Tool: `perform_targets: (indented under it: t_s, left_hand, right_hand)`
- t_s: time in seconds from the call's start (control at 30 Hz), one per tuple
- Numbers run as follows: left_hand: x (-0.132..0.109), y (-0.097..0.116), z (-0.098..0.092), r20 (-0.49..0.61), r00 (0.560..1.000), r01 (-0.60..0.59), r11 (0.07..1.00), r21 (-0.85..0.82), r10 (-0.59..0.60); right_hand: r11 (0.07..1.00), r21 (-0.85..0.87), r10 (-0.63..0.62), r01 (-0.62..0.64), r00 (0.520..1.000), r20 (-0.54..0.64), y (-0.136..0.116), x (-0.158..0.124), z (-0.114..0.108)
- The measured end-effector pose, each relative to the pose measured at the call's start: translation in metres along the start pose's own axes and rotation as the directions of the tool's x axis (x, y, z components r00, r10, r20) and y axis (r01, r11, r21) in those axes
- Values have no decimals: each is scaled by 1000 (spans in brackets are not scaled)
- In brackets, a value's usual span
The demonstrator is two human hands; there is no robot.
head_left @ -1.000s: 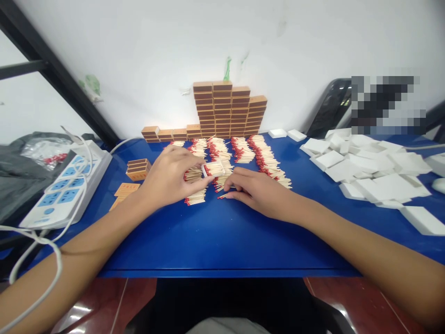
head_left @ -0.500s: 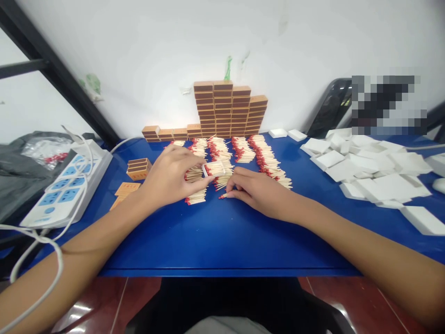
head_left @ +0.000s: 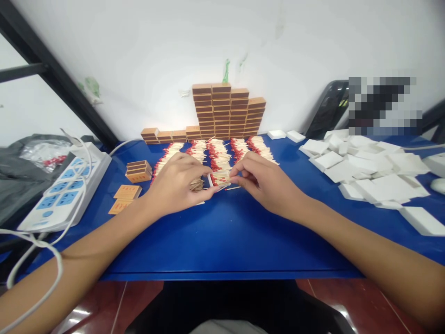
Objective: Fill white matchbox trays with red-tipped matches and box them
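My left hand (head_left: 177,183) grips a small white matchbox tray (head_left: 210,180) between thumb and fingers, its opening facing up. Red-tipped matches (head_left: 220,177) lie inside the tray. At the tray's right end, the thumb and fingertips of my right hand (head_left: 262,182) are pinched together on a match, mostly hidden by the fingers. Behind both hands, rows of loose matches (head_left: 217,150) with red heads spread over the blue table (head_left: 222,241). The left hand covers part of the nearest left row.
Filled-out stacks of brown matchboxes (head_left: 222,111) stand against the wall. More matchboxes (head_left: 138,171) and orange flat pieces (head_left: 127,192) are at left, beside a power strip (head_left: 69,185) with white cables. White trays (head_left: 365,167) pile up at right, near a dark phone-like panel (head_left: 327,106).
My right hand has risen from the table to the tray with the match. The left hand has shifted slightly right and down, bringing the tray against the right fingertips.
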State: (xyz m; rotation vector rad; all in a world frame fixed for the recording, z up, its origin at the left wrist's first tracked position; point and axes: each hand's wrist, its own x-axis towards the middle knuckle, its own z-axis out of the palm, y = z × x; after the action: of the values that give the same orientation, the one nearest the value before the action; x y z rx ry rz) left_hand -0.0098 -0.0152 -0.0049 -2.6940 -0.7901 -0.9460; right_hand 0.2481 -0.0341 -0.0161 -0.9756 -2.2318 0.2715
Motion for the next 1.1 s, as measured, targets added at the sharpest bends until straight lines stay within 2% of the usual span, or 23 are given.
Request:
perform_targets:
  t_s: [0.33, 0.57, 0.77, 0.97, 1.1]
  left_hand:
    - [0, 12, 4, -13, 999, -38, 997, -64, 37]
    - [-1, 9, 5, 11, 1000, -5, 997, -72, 5]
    - [-3, 9, 6, 59, 998, 22, 996, -87, -16]
    - [-3, 11, 6, 135, 991, 26, 989, -147, -6]
    - [-3, 10, 6, 190, 982, 27, 987, -160, 4]
  right_hand:
    - [999, -21, 26, -26, 1000, 4, -6, -2, 6]
    - [999, -36, -16, 16, 1000, -15, 0, -1, -3]
    - [996, -90, 23, -14, 995, 97, 5, -2, -5]
    - [998, -42, 62, -54, 973, 224, 5, -5, 1]
    - [997, -22, 71, -67, 971, 231, 3, -4, 0]
